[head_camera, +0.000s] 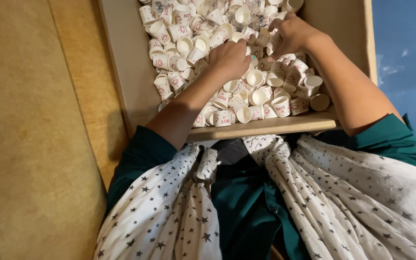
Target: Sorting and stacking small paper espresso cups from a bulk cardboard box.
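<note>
An open cardboard box point(126, 72) holds a heap of several small white paper cups point(184, 45) with red print. My left hand point(229, 60) rests palm down in the middle of the heap, fingers curled into the cups. Farther back and to the right, my right hand point(292, 33) presses on the cups, its fingers bent around a short nested stack of cups point(271, 41). Whether the left hand holds a cup is hidden under its palm.
The box's near wall point(266, 127) sits against my lap, which is covered by a white star-patterned scarf point(314, 192) over a green garment. A tan mat point(30, 144) lies left of the box. Blue floor point(405, 58) shows at the right.
</note>
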